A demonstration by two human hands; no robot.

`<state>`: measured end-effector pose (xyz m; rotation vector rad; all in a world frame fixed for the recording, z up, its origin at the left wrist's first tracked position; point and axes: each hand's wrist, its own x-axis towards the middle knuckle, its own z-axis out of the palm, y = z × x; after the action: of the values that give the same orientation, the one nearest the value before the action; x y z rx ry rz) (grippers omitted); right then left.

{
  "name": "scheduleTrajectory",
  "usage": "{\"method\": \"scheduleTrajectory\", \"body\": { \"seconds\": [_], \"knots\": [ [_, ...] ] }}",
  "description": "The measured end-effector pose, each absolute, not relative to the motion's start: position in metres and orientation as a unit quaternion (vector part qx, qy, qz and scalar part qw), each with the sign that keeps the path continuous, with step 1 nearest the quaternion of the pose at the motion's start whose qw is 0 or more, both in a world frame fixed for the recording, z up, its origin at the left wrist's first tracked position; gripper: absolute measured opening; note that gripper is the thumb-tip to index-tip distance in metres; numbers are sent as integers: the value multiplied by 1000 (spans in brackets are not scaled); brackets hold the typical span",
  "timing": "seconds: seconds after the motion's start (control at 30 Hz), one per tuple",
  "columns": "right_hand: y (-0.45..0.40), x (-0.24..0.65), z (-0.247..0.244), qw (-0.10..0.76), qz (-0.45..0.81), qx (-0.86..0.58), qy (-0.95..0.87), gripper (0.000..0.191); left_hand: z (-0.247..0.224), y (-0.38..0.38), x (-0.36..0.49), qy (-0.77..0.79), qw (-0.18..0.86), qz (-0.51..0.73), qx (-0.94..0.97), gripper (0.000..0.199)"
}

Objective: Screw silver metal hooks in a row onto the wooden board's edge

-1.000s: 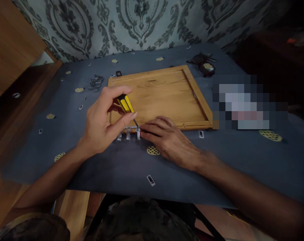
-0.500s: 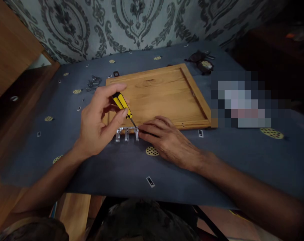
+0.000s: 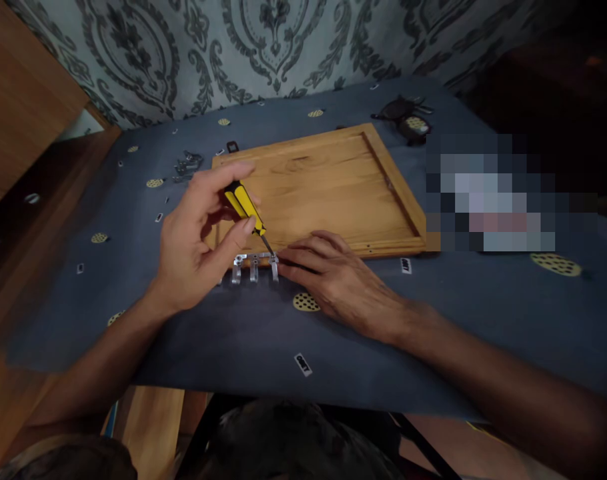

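My left hand [image 3: 186, 240] is closed around a screwdriver [image 3: 246, 209] with a yellow and black handle, thumb and fingertips on the grip. The screwdriver slants down to the right, its tip at the right end of a silver metal hook rail [image 3: 254, 259]. That rail lies along the near edge of a framed wooden board [image 3: 303, 190], its hooks pointing toward me. My right hand [image 3: 341, 283] holds the rail's right end against the board, fingertips beside the screwdriver tip. Its thumb and whatever lies under the fingers are hidden.
A blue patterned cloth [image 3: 223, 347] covers the table. Several small metal pieces [image 3: 187, 163] lie beyond my left hand, near a small black loop [image 3: 232, 147]. Dark items [image 3: 401, 117] sit at the back right, and a blurred-out patch [image 3: 498, 200] covers something nearer.
The view has shifted very slightly. Both hands, the screwdriver and the hook rail keep nearly the same positions; the screwdriver tip stays at the rail's right end.
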<state>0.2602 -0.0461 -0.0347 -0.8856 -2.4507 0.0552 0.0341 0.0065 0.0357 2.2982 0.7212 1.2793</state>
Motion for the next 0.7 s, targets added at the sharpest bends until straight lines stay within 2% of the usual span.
{"method": "scheduleTrajectory", "body": {
  "seconds": [0.1,0.33,0.7],
  "knots": [
    [-46,260,-35,267,21,-328,-906,41,33,7,34,261,208,466,820,49],
    [-46,259,-35,277,25,-322,-905,35,35,3,34,277,135,507,805,39],
    [-45,259,-35,274,18,-322,-906,37,35,2,32,291,158,449,830,40]
  ]
}}
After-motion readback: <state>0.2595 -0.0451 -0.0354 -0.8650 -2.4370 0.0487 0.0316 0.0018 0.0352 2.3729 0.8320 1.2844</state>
